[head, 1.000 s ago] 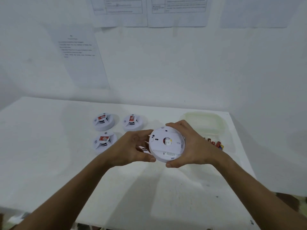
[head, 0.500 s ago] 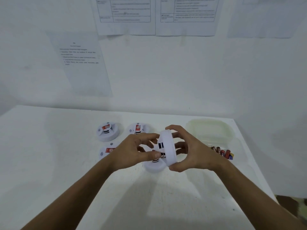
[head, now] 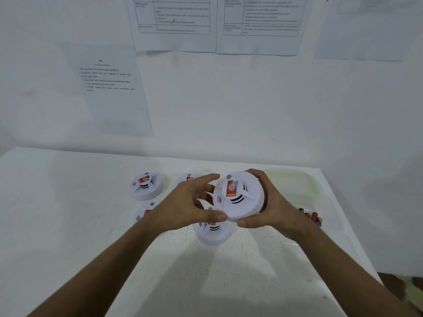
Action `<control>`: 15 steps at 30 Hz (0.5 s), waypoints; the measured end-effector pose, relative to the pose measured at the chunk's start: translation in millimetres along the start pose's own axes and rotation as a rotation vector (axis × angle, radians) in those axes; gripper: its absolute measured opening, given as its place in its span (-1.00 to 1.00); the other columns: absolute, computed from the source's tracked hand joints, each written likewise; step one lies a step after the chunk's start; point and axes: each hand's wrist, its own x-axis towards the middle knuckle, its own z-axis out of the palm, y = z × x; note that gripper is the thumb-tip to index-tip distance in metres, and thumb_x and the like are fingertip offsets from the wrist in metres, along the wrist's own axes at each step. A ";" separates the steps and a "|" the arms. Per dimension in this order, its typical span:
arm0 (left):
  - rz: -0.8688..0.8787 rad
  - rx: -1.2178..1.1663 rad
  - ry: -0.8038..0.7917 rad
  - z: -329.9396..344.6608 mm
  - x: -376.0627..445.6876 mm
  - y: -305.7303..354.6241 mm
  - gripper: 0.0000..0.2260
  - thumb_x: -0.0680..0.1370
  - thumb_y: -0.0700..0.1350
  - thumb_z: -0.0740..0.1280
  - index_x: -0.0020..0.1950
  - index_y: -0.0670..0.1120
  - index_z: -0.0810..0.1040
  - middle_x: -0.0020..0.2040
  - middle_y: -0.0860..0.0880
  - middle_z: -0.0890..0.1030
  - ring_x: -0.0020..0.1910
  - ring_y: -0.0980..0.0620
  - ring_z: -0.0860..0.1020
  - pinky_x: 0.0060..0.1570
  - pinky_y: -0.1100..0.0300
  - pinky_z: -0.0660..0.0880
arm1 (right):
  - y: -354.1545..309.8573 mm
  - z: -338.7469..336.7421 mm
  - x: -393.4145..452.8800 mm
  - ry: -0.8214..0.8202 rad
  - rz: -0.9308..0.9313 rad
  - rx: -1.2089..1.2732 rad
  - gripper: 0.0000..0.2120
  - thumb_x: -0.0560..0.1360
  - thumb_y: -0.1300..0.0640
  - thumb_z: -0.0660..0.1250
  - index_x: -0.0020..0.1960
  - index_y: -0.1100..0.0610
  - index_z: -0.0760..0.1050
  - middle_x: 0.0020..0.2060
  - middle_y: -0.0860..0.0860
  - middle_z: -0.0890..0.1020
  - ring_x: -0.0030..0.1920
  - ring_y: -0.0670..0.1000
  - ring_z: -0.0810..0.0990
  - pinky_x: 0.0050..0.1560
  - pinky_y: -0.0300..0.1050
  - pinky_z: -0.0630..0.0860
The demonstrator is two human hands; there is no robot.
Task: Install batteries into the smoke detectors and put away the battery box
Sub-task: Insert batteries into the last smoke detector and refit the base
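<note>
Change: smoke detector (head: 239, 197) flipped, now showing its face; probably loaded.
Grip: right hand (head: 273, 203) holding it; left hand (head: 186, 203) touching, fingers spreading.

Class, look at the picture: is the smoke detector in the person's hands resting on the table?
No: the held smoke detector is lifted clear above the table, gripped by the right hand.
</note>
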 end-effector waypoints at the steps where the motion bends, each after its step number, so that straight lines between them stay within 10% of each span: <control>1: -0.002 -0.008 0.006 -0.9 0.1 0.5 -0.23 0.31 -0.03 0.60 0.46 0.08 0.36 0.16 0.13 0.62 0.10 0.10 0.60 0.05 0.08 0.60 | 0.4 -0.6 -0.7 -0.002 0.004 -0.016 -0.12 0.21 0.40 0.58 0.39 0.06 0.24 0.18 -0.20 0.57 0.22 -0.07 0.57 0.03 -0.15 0.59; 15: 0.175 0.270 -0.051 -11.8 3.5 -0.8 -0.28 0.25 0.23 0.55 0.37 0.30 0.39 0.15 0.14 0.56 0.14 0.01 0.51 -0.05 0.14 0.60 | 1.8 5.4 1.9 0.099 -0.146 -0.331 -0.10 0.11 0.05 0.69 0.37 -0.06 0.39 0.25 -0.13 0.51 0.20 -0.03 0.52 0.03 -0.18 0.57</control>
